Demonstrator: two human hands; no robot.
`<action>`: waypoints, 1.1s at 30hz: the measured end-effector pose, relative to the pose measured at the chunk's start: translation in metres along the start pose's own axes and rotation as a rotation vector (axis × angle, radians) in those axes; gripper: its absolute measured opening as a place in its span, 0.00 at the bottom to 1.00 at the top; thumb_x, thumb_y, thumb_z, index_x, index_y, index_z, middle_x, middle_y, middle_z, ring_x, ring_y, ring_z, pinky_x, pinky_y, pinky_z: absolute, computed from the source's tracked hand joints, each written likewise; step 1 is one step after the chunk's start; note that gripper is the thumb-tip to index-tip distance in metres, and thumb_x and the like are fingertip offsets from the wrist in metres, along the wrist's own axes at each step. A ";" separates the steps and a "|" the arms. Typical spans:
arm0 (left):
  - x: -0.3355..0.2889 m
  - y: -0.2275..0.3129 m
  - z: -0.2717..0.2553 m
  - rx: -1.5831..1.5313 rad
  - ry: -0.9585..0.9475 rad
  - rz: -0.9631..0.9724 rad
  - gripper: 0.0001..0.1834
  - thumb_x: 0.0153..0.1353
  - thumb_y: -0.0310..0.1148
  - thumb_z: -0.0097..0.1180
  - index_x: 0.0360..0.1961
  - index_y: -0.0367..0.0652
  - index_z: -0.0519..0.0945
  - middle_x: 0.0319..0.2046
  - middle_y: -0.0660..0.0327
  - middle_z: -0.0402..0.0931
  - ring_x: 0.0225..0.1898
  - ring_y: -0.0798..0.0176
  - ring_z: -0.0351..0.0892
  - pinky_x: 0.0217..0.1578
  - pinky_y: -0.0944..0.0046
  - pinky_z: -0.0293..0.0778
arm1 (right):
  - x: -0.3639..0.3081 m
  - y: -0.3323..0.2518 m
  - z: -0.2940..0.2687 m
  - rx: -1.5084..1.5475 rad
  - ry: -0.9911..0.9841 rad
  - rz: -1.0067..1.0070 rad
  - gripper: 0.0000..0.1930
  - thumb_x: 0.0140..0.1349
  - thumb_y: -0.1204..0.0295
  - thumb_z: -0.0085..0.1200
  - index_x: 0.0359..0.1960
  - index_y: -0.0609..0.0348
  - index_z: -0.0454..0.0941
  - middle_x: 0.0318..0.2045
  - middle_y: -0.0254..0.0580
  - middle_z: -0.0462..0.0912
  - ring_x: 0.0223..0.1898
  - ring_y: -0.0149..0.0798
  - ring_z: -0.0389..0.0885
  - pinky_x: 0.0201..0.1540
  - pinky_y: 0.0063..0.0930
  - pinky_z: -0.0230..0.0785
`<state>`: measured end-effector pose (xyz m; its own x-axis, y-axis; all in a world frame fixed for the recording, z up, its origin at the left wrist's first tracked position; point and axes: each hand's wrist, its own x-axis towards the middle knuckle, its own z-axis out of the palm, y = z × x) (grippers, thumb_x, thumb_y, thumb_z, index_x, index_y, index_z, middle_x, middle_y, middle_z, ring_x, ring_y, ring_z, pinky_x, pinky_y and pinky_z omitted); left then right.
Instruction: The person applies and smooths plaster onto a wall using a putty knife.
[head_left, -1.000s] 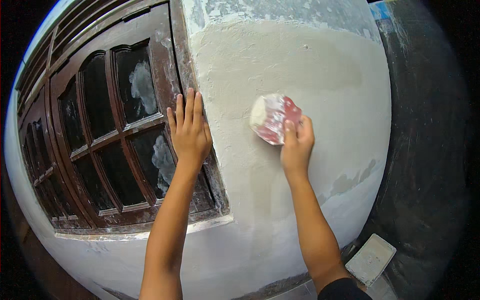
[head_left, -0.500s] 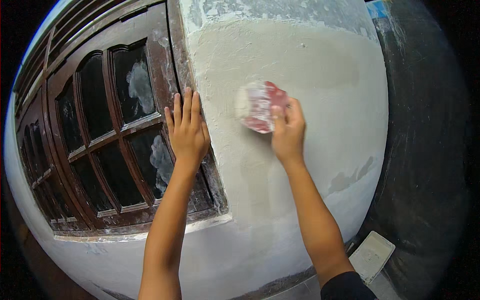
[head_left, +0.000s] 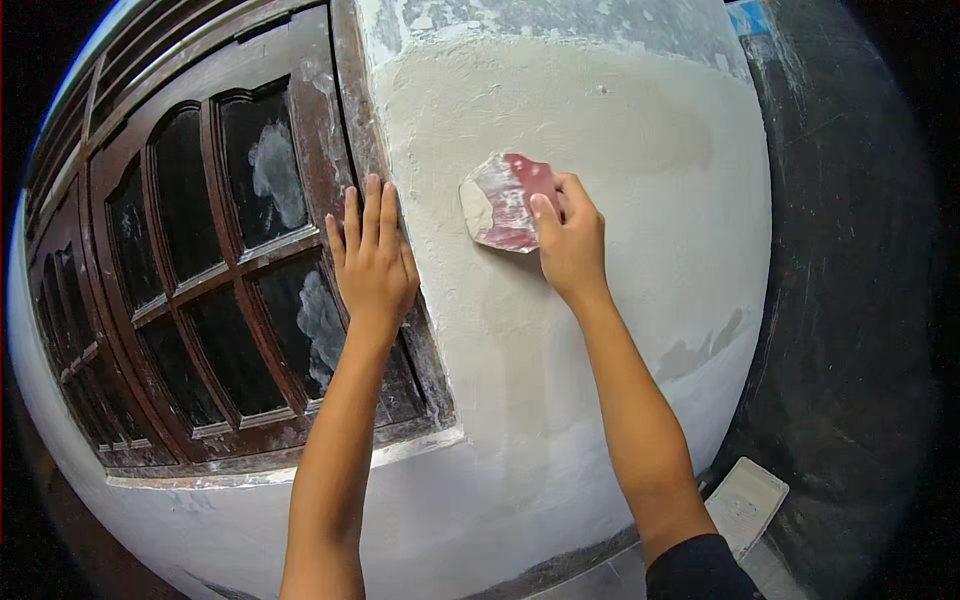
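My right hand (head_left: 574, 242) grips a red plastic putty spreader (head_left: 528, 185), thumb on its near face and the fingers mostly hidden behind it. Whitish smears cover its middle, and a lump of cream putty (head_left: 478, 214) sits along its left edge. That edge is close to the cream-coated wall (head_left: 620, 270); whether it touches cannot be told. My left hand (head_left: 375, 262) lies flat, fingers stretched upward, on the brown wooden window frame (head_left: 366, 120) where it meets the wall.
Dark glass panes (head_left: 190, 185) with whitish smudges fill the window at left. Rougher grey-white plaster (head_left: 560, 18) runs along the top of the wall. A dark wall (head_left: 850, 250) stands at right. A pale, putty-stained tray (head_left: 748, 503) is low at the right.
The spreader in my right hand has shifted slightly up and left across the wall and now appears sharper. My left hand stays on the window frame. The view has shifted slightly.
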<state>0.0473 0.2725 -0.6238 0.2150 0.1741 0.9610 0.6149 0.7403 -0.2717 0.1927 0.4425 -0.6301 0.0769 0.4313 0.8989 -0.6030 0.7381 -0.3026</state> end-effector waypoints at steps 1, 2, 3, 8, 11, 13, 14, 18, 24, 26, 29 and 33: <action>-0.001 -0.003 0.001 0.015 -0.005 0.001 0.32 0.62 0.29 0.45 0.70 0.44 0.61 0.71 0.59 0.56 0.73 0.52 0.51 0.71 0.45 0.40 | 0.001 -0.005 0.004 -0.106 -0.113 0.085 0.08 0.64 0.73 0.51 0.41 0.64 0.75 0.28 0.43 0.82 0.29 0.34 0.79 0.35 0.33 0.71; 0.001 0.000 0.001 0.007 -0.003 0.003 0.32 0.62 0.29 0.45 0.70 0.44 0.61 0.71 0.59 0.56 0.73 0.52 0.51 0.71 0.45 0.40 | 0.010 0.014 0.001 -0.078 -0.051 0.020 0.08 0.64 0.74 0.50 0.42 0.64 0.75 0.30 0.43 0.83 0.30 0.32 0.79 0.36 0.31 0.71; 0.002 0.003 0.002 -0.011 0.000 0.005 0.32 0.61 0.29 0.45 0.70 0.44 0.61 0.71 0.59 0.56 0.73 0.52 0.51 0.71 0.45 0.40 | 0.016 0.031 -0.013 -0.085 -0.046 0.018 0.08 0.64 0.74 0.50 0.42 0.64 0.75 0.30 0.43 0.83 0.30 0.32 0.79 0.36 0.31 0.71; 0.002 0.003 0.001 -0.021 -0.001 -0.001 0.33 0.60 0.29 0.46 0.70 0.45 0.61 0.71 0.58 0.56 0.73 0.52 0.50 0.71 0.45 0.40 | 0.017 0.028 -0.045 0.300 0.081 0.159 0.08 0.64 0.77 0.49 0.43 0.65 0.75 0.32 0.42 0.84 0.30 0.29 0.78 0.35 0.26 0.70; 0.001 0.000 0.001 -0.013 0.003 -0.002 0.33 0.60 0.30 0.45 0.70 0.45 0.61 0.72 0.59 0.55 0.73 0.52 0.49 0.71 0.46 0.39 | 0.004 0.016 -0.016 0.233 -0.080 -0.018 0.08 0.64 0.76 0.50 0.43 0.64 0.75 0.29 0.41 0.83 0.29 0.28 0.77 0.35 0.26 0.70; 0.001 0.000 -0.001 -0.017 -0.006 -0.006 0.33 0.60 0.30 0.45 0.70 0.45 0.61 0.72 0.60 0.55 0.73 0.52 0.49 0.71 0.46 0.39 | -0.007 0.007 0.002 0.073 -0.216 0.049 0.09 0.64 0.75 0.51 0.44 0.63 0.75 0.26 0.41 0.82 0.27 0.27 0.76 0.35 0.26 0.70; 0.000 0.000 -0.002 -0.018 -0.015 -0.006 0.33 0.61 0.30 0.45 0.70 0.45 0.61 0.72 0.60 0.55 0.73 0.53 0.49 0.71 0.46 0.39 | -0.009 0.001 0.003 -0.020 -0.234 0.060 0.09 0.63 0.74 0.52 0.44 0.63 0.75 0.24 0.42 0.82 0.26 0.28 0.76 0.34 0.26 0.70; 0.002 0.003 0.001 -0.030 -0.012 -0.005 0.33 0.61 0.30 0.45 0.70 0.45 0.61 0.72 0.59 0.55 0.73 0.53 0.49 0.72 0.46 0.38 | -0.008 0.035 -0.021 0.075 -0.005 0.110 0.09 0.65 0.75 0.50 0.44 0.64 0.75 0.26 0.39 0.82 0.25 0.27 0.74 0.32 0.26 0.68; 0.001 0.006 0.002 -0.009 0.001 0.007 0.33 0.60 0.30 0.46 0.70 0.44 0.61 0.72 0.58 0.55 0.73 0.52 0.50 0.71 0.46 0.39 | -0.015 0.013 -0.026 0.043 0.067 0.112 0.08 0.67 0.75 0.47 0.43 0.66 0.73 0.30 0.40 0.82 0.30 0.29 0.76 0.37 0.26 0.69; 0.002 0.005 -0.001 -0.010 0.004 0.002 0.33 0.61 0.29 0.46 0.69 0.44 0.62 0.71 0.58 0.56 0.73 0.51 0.50 0.71 0.46 0.39 | -0.012 -0.011 -0.026 -0.076 0.086 0.097 0.08 0.65 0.73 0.48 0.40 0.65 0.74 0.26 0.45 0.82 0.26 0.38 0.78 0.35 0.32 0.70; 0.002 0.002 0.000 -0.005 0.001 -0.005 0.32 0.60 0.29 0.46 0.69 0.44 0.62 0.71 0.58 0.56 0.73 0.51 0.51 0.71 0.47 0.40 | -0.015 -0.014 -0.032 -0.165 0.192 -0.010 0.07 0.65 0.74 0.47 0.39 0.65 0.74 0.26 0.46 0.82 0.25 0.39 0.78 0.33 0.32 0.71; 0.000 0.000 0.001 -0.006 0.011 0.002 0.32 0.60 0.29 0.46 0.69 0.43 0.62 0.71 0.58 0.56 0.73 0.51 0.50 0.71 0.47 0.40 | -0.018 -0.021 -0.036 -0.090 0.228 0.080 0.07 0.65 0.74 0.48 0.39 0.64 0.75 0.22 0.42 0.80 0.23 0.38 0.77 0.32 0.30 0.70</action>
<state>0.0470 0.2732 -0.6234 0.2250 0.1683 0.9597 0.6189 0.7360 -0.2741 0.2326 0.4380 -0.6519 0.2150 0.5881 0.7797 -0.5417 0.7361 -0.4059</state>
